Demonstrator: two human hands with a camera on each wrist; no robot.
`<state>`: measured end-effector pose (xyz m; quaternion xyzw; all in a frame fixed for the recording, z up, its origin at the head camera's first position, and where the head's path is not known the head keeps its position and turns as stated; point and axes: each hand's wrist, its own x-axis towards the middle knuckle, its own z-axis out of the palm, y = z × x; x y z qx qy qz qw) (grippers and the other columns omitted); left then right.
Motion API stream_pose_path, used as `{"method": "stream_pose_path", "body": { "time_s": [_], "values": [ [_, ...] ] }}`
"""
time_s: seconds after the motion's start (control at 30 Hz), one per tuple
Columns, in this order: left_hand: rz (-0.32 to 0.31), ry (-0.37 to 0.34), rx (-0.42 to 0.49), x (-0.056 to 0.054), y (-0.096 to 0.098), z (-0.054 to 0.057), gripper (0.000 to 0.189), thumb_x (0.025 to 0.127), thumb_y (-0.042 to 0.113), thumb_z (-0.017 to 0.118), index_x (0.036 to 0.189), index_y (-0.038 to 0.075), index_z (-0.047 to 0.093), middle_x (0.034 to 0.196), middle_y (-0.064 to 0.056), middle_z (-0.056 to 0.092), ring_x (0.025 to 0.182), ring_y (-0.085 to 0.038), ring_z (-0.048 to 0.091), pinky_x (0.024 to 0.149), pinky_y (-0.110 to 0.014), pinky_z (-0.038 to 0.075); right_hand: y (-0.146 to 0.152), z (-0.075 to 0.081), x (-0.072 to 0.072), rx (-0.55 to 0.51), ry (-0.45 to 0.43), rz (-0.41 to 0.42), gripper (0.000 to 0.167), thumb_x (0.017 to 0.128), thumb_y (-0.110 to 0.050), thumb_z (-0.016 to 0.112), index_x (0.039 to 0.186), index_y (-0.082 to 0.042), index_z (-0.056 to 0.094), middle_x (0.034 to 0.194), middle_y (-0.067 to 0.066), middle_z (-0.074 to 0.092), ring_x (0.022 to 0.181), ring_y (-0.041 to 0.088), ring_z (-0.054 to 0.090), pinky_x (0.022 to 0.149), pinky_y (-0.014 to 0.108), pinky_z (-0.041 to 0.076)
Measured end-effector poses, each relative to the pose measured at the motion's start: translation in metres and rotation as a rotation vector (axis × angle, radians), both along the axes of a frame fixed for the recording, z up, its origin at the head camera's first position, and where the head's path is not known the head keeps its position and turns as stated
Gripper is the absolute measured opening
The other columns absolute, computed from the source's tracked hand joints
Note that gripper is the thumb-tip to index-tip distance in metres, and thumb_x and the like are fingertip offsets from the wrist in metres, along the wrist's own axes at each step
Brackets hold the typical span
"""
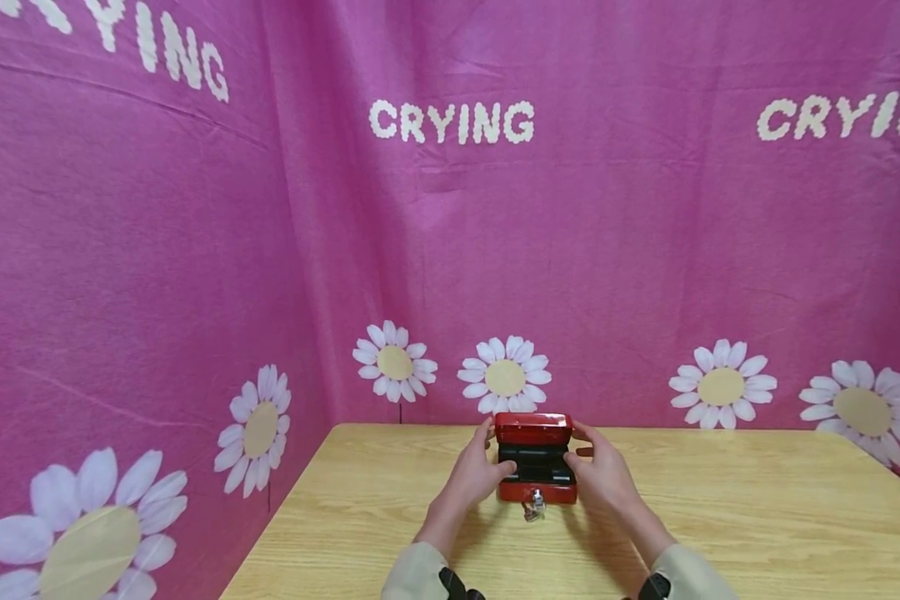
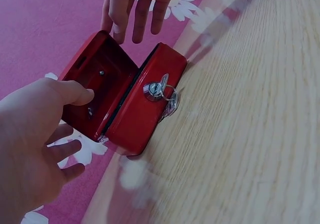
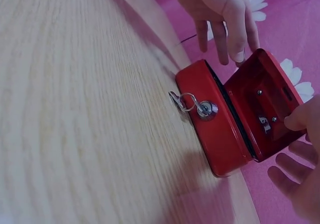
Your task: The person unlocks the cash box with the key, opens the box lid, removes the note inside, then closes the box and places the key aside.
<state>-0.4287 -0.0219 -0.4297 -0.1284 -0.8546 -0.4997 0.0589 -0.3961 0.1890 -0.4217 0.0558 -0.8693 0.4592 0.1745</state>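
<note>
A small red metal cash box (image 1: 536,490) stands on the wooden table (image 1: 720,517) near its far edge, with its lid (image 1: 533,427) raised and a dark tray inside. A key on a ring (image 1: 534,504) sits in the front lock. My left hand (image 1: 474,475) is at the box's left side, thumb (image 2: 80,92) against the lid's edge and fingers straight behind it. My right hand (image 1: 602,475) mirrors it on the right, its thumb (image 3: 300,120) on the lid (image 3: 267,107) and fingers spread. The lock and key (image 2: 156,89) face me.
A pink cloth backdrop (image 1: 195,250) with white daisies and the word CRYING closes in the table at the back and the left. The tabletop stretches bare to the right of the box and in front of it.
</note>
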Motion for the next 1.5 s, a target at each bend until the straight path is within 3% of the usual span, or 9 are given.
{"method": "stream_pose_path", "body": {
  "time_s": [0.17,0.4,0.63,0.9,1.03,1.33,1.5],
  "values": [
    [-0.005,-0.03,-0.001,-0.003,0.001,0.001,0.08,0.088,0.018,0.073,0.156,0.02,0.031,0.154,-0.009,0.045,0.138,-0.039,0.043,0.108,-0.065,0.037,0.002,0.002,-0.004,0.012,0.018,0.025,0.061,0.09,-0.005,0.059,0.148,0.002,0.04,0.14,0.027,0.054,0.115,0.043,0.061,0.094,0.051,0.053],
    [-0.022,0.028,-0.038,-0.008,0.001,0.003,0.079,0.087,0.016,0.074,0.155,0.021,0.034,0.153,-0.009,0.046,0.137,-0.04,0.046,0.109,-0.062,0.039,0.005,0.001,-0.01,0.007,0.041,0.053,0.064,0.088,-0.001,0.059,0.148,0.003,0.039,0.141,0.029,0.052,0.115,0.045,0.061,0.094,0.052,0.053],
    [-0.011,-0.004,-0.052,-0.012,0.003,0.005,0.082,0.086,0.018,0.074,0.156,0.027,0.031,0.156,-0.007,0.043,0.14,-0.038,0.043,0.11,-0.064,0.036,0.006,0.0,-0.016,0.012,0.043,0.075,0.066,0.09,-0.002,0.061,0.15,0.004,0.034,0.144,0.031,0.048,0.12,0.049,0.058,0.099,0.054,0.05],
    [0.014,-0.079,-0.073,-0.011,0.004,-0.001,0.083,0.088,0.02,0.074,0.157,0.025,0.028,0.157,-0.008,0.041,0.142,-0.036,0.04,0.111,-0.067,0.032,0.007,0.0,-0.019,0.014,0.013,0.08,0.065,0.091,-0.004,0.06,0.15,0.004,0.033,0.146,0.031,0.046,0.126,0.05,0.054,0.102,0.055,0.048],
    [0.014,-0.054,-0.086,-0.012,0.001,-0.001,0.081,0.088,0.02,0.074,0.157,0.019,0.03,0.157,-0.01,0.042,0.142,-0.036,0.04,0.112,-0.065,0.033,0.009,0.003,-0.015,0.019,0.031,0.066,0.061,0.092,-0.006,0.061,0.148,0.003,0.038,0.145,0.029,0.048,0.125,0.049,0.054,0.102,0.056,0.048],
    [-0.013,-0.02,-0.101,-0.005,-0.009,-0.001,0.069,0.088,0.024,0.074,0.148,0.007,0.044,0.148,-0.015,0.05,0.137,-0.036,0.047,0.11,-0.061,0.038,0.017,-0.001,-0.013,0.048,0.068,0.046,0.044,0.092,-0.008,0.065,0.131,0.008,0.054,0.12,0.027,0.063,0.108,0.045,0.062,0.093,0.053,0.053],
    [-0.002,-0.051,-0.089,0.005,-0.011,-0.005,0.064,0.089,0.025,0.074,0.146,0.01,0.048,0.148,-0.013,0.052,0.136,-0.036,0.047,0.108,-0.063,0.038,0.018,-0.006,-0.014,0.052,0.061,0.043,0.037,0.091,-0.008,0.068,0.123,0.007,0.061,0.107,0.021,0.067,0.094,0.033,0.067,0.08,0.038,0.055]
  ]
}}
